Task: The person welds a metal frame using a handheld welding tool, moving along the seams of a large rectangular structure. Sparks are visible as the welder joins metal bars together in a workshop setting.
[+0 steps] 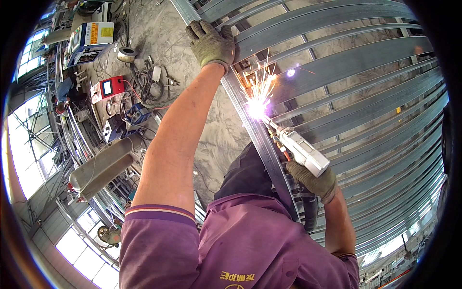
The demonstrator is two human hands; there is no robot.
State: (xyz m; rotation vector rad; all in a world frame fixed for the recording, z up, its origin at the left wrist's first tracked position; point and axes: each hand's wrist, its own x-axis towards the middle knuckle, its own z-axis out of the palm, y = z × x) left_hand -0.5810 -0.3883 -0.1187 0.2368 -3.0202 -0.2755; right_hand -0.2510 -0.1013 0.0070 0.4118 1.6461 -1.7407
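Note:
My left hand (211,44), in a grey-green work glove, grips the edge of a long grey steel frame rail (260,139) at arm's length. My right hand (315,182), gloved the same way, holds a white welding torch (301,147) by its rear end. The torch tip touches the frame where a cross bar meets the rail, and a bright white-violet arc with orange sparks (257,103) burns there. The frame is a grid of parallel grey steel bars (356,58) spreading to the right. My purple shirt fills the lower middle.
On the concrete floor at left lie a red welding unit (108,88), a blue and white machine (91,41), a wire coil (126,54), tangled cables (149,82) and a grey gas cylinder (103,166). Another person (62,94) crouches far left near the windows.

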